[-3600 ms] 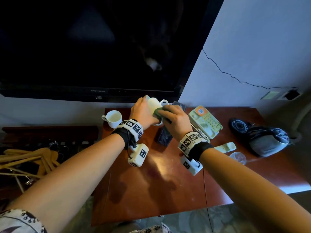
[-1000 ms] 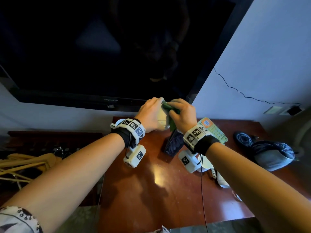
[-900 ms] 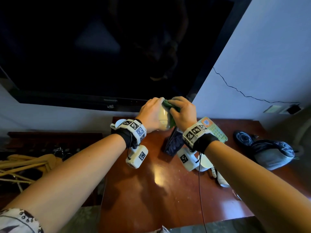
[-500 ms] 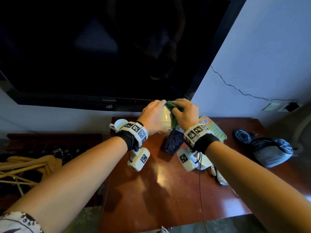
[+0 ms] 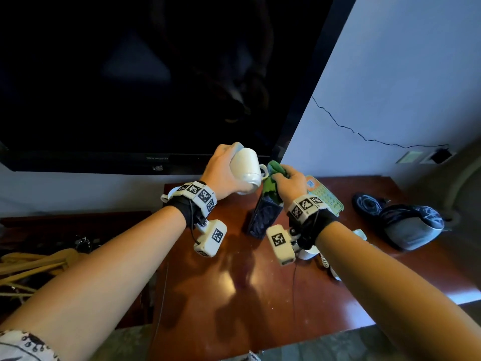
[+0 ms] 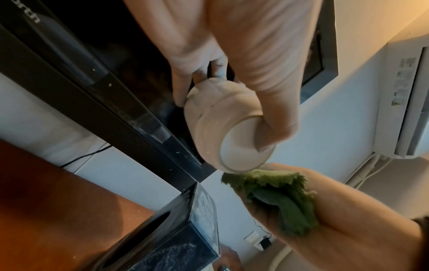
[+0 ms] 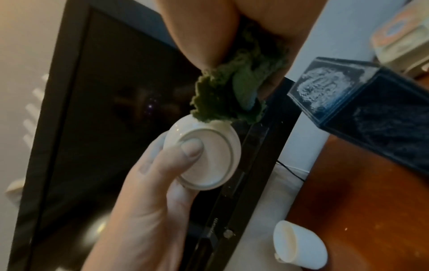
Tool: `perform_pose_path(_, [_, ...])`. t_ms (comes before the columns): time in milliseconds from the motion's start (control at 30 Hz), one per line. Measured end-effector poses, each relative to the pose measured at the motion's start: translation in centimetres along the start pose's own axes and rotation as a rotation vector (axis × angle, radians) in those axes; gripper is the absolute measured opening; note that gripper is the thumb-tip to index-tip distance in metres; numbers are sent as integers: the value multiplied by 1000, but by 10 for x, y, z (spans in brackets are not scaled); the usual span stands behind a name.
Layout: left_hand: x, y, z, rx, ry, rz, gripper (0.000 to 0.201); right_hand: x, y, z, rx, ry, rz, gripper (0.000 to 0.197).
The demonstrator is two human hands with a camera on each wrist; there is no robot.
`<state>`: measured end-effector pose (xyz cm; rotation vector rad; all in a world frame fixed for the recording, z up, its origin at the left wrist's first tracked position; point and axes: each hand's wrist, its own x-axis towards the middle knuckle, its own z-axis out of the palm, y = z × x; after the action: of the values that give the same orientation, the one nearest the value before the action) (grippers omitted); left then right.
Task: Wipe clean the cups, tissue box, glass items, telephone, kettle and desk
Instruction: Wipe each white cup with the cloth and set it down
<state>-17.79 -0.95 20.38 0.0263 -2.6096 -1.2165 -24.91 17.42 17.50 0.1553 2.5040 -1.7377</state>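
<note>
My left hand [image 5: 224, 170] grips the white cup [image 5: 246, 168], tipped base-toward-me, thumb on its foot ring, lifted above the desk [image 5: 234, 295] at the far edge. My right hand [image 5: 289, 184] clutches the bunched green cloth [image 5: 273, 178], just touching the cup's wall. Best to turn the cup against the cloth, then shift the thumb to wipe the base.

The cup [image 5: 245, 168] sits in the left hand [image 5: 223, 171] above the desk [image 5: 234, 295]; the cloth [image 5: 272, 179] in the right hand [image 5: 289, 184] lies just right of it; the tissue box [image 5: 264, 217] stands below them; the telephone [image 5: 324, 198] lies right of the box; a second cup [image 7: 299, 244] rests on the desk at the left rear.
</note>
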Motion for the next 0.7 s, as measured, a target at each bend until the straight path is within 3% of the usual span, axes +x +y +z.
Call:
perform_pose_path(133, [-3,2,6,-48,1,4,105,1,-6,1,292,-128,147,25])
perform_pose_path(400, [-8,-3,8,-16,-87,1,121,10,-2,1,362,-222,378,57])
perform_pose_path(533, [-8,-7,10,-30,-55,22,115,6,-3,-2,193,-343,351,5])
perform_pose_path(633, [-7,-8,12,-78,18,12,111,11,-1,-4,112,-295,283,10])
perform_pose_path(700, [-4,-8,14,-96,55,-15,111,18,1,-3,87,-233,228,29])
